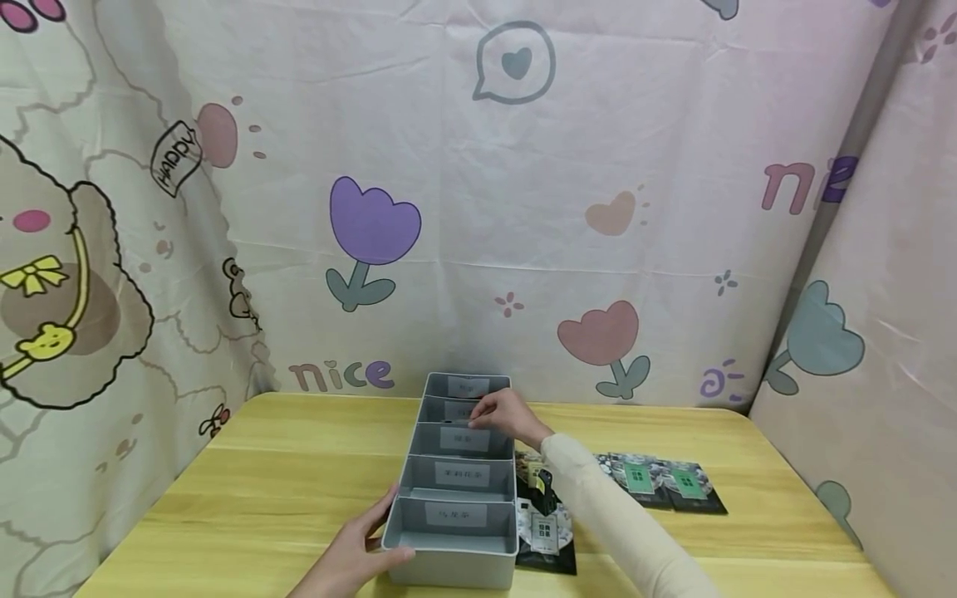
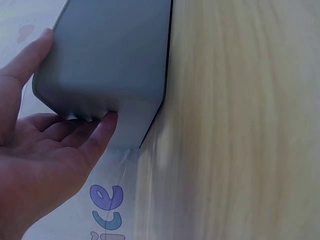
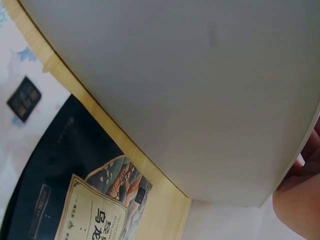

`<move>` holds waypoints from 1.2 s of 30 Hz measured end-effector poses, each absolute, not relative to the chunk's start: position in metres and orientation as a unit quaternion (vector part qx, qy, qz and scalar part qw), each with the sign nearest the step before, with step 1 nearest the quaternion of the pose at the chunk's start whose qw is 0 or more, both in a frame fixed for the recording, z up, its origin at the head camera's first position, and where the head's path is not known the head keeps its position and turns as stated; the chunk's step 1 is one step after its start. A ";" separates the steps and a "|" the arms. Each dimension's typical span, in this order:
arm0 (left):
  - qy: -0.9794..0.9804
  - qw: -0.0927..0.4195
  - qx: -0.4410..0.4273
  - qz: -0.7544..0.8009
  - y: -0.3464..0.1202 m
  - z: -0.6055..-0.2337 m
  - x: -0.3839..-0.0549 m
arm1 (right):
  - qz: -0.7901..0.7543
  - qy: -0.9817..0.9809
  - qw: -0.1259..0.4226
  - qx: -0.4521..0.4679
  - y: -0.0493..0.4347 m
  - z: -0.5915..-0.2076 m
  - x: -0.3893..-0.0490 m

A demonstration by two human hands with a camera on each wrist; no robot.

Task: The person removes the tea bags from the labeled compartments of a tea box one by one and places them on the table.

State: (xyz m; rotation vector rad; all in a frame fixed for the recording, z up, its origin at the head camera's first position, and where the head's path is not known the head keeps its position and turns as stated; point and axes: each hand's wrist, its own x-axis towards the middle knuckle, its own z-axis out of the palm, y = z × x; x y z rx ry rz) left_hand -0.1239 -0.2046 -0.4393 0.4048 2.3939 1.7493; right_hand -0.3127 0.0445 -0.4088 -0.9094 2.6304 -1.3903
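A long grey divided box (image 1: 452, 569) stands lengthwise on the table, its several compartments bearing labels on their dividers. My left hand (image 1: 355, 544) grips the near left corner, thumb at the front rim and fingers along the side; the left wrist view shows the hand (image 2: 55, 145) around that corner. Over the second compartment from the back, my right hand (image 1: 508, 415) has its fingertips bent together at a divider, beside a thin dark edge. I cannot tell whether they pinch it. Part of this hand (image 3: 300, 195) shows beyond the rim in the right wrist view.
Right of the box lie black tea packets, a white-labelled one (image 1: 544, 536) nearest. Green-labelled packets (image 1: 688, 482) lie farther right, partly behind my forearm. A cream-labelled packet (image 3: 92, 212) lies beside the box wall. A patterned curtain (image 1: 463, 166) hangs behind the wooden table (image 1: 299, 465).
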 end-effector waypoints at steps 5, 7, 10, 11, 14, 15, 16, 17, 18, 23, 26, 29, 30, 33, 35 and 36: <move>0.802 0.074 0.141 0.576 -0.206 -0.441 -0.125 | -0.443 0.849 0.011 -0.288 0.046 -0.408 -0.313; 0.803 0.072 0.147 0.573 -0.206 -0.441 -0.125 | -0.446 0.850 0.010 -0.280 0.046 -0.408 -0.313; 0.804 0.072 0.152 0.571 -0.206 -0.442 -0.125 | -0.453 0.849 0.006 -0.271 0.046 -0.408 -0.313; 0.803 0.073 0.152 0.571 -0.206 -0.443 -0.125 | -0.456 0.848 0.005 -0.269 0.046 -0.408 -0.313; 0.799 0.076 0.149 0.578 -0.206 -0.443 -0.125 | -0.462 0.845 0.003 -0.269 0.046 -0.408 -0.312; 0.798 0.078 0.147 0.579 -0.206 -0.443 -0.125 | -0.463 0.844 0.002 -0.270 0.047 -0.407 -0.312; 0.797 0.079 0.147 0.580 -0.206 -0.443 -0.125 | -0.462 0.845 0.001 -0.271 0.047 -0.406 -0.311; 0.796 0.079 0.147 0.582 -0.206 -0.443 -0.125 | -0.461 0.845 0.002 -0.271 0.047 -0.405 -0.311; 0.796 0.078 0.148 0.582 -0.206 -0.443 -0.125 | -0.460 0.845 -0.001 -0.273 0.048 -0.404 -0.310; 0.798 0.077 0.146 0.579 -0.207 -0.443 -0.125 | -0.457 0.843 -0.036 -0.283 0.052 -0.392 -0.307; 0.802 0.079 0.138 0.575 -0.207 -0.444 -0.125 | -0.469 0.832 -0.059 -0.289 0.054 -0.384 -0.306; 0.803 0.078 0.134 0.575 -0.207 -0.443 -0.125 | -0.496 0.816 -0.071 -0.287 0.056 -0.376 -0.305; 0.802 0.076 0.136 0.577 -0.206 -0.443 -0.125 | -0.506 0.811 -0.070 -0.284 0.057 -0.374 -0.305; 0.798 0.078 0.141 0.581 -0.207 -0.443 -0.125 | -0.534 0.798 -0.060 -0.273 0.060 -0.363 -0.300; 0.798 0.078 0.144 0.580 -0.207 -0.444 -0.126 | -0.549 0.792 -0.050 -0.263 0.061 -0.359 -0.299; 0.798 0.078 0.145 0.579 -0.207 -0.444 -0.126 | -0.554 0.791 -0.045 -0.258 0.062 -0.358 -0.298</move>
